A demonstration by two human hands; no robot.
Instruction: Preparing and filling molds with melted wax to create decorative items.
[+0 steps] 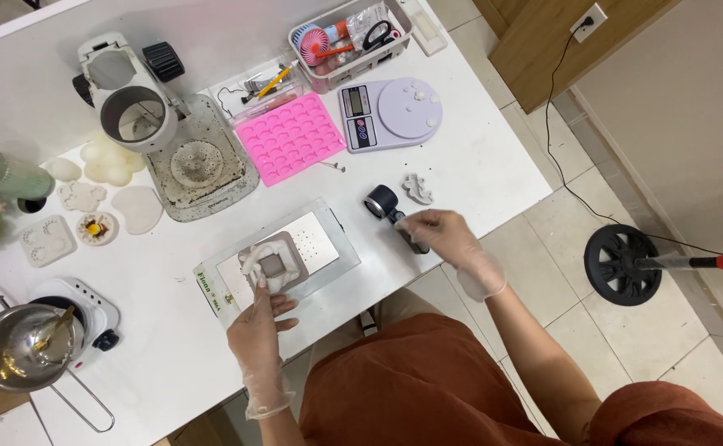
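The person's left hand (261, 318), in a thin clear glove, lies with fingers extended and pressed down on a small white mould (264, 268) with a grey square in its middle; it grips nothing, only pins the piece flat. The mould sits on a grey pad on a silvery metal tray (316, 235) near the table's (171, 347) near edge. The right hand (444, 235), also gloved, is curled closed round the handle of a small black tool with a round head (386, 206), which lies on the table to the right of the tray.

A likely slip — the tray stands close to the near edge, so a hard push from the left hand could skid it toward the person's lap. The gloves look slick, and the black tool could twist in the grip. Its round head lies just beside a small white cast piece (418, 188), which a careless swing could knock away.

Farther off stand a pink mould sheet (289, 136), a white kitchen scale (390, 114) and a white basket of oddments (353, 37). At the near left a steel pot (23, 347) rests on a small hotplate, well apart from both hands. Nothing lies between the hands and the tray
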